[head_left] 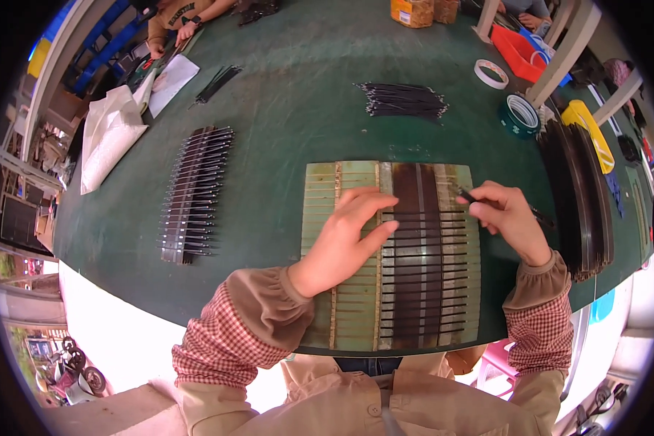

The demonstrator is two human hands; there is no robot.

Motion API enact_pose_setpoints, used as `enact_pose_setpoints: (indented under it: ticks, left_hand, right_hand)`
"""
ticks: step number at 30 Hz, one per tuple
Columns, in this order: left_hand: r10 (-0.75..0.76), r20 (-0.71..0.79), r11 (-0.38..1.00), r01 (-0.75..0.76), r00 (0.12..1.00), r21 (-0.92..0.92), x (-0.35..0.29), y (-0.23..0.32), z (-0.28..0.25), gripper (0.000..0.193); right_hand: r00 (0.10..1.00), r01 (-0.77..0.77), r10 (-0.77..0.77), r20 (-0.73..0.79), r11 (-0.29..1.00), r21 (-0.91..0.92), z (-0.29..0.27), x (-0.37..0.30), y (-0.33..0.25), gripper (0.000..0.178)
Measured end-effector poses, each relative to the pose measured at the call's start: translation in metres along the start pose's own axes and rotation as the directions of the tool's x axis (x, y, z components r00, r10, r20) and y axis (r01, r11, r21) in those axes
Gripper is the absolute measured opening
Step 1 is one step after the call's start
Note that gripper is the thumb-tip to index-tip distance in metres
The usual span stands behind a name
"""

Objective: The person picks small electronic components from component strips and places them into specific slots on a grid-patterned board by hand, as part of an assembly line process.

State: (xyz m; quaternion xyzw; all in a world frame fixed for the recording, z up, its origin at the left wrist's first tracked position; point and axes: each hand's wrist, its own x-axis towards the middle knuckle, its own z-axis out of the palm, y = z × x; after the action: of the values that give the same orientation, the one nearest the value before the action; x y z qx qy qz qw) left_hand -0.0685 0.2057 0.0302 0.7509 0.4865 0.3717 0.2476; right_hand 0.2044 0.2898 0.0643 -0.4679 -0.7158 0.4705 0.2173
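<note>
A green slotted board (356, 320) lies in front of me at the table's near edge. Along it runs a dark brown strip (407, 185) with a paler line down its middle. Short black wires (407, 276) lie crosswise in the slots over the strip's middle and lower part. My left hand (345, 236) rests on the board's left half, fingers stretched and thumb apart, tips at the strip's left edge. Just off the board's right edge, my right hand (505, 218) pinches a thin black wire (470, 197), its end pointing toward the strip.
A finished-looking strip with wires (189, 196) lies at left. Loose black wires (403, 99) are piled beyond the board. Tape rolls (521, 116), a stack of dark strips (578, 200) and a yellow tray (588, 134) stand at right. Another person's hand (185, 33) shows far left.
</note>
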Motion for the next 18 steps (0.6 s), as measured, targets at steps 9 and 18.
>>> enact_pose_setpoints:
  ticks: [9, 18]
  left_hand:
    - [-0.303, 0.098, 0.779, 0.306, 0.948, -0.548, 0.009, -0.006, 0.013, 0.016]
    - [-0.003, -0.132, 1.0, 0.006, 0.991, 0.022, -0.001, -0.021, -0.012, 0.017]
  right_hand:
    - [0.973, -0.096, 0.056, 0.223, 0.98, 0.173, 0.028, 0.014, -0.027, 0.016]
    - [0.991, 0.006, -0.023, 0.13, 0.992, 0.126, 0.03, 0.036, -0.004, 0.017]
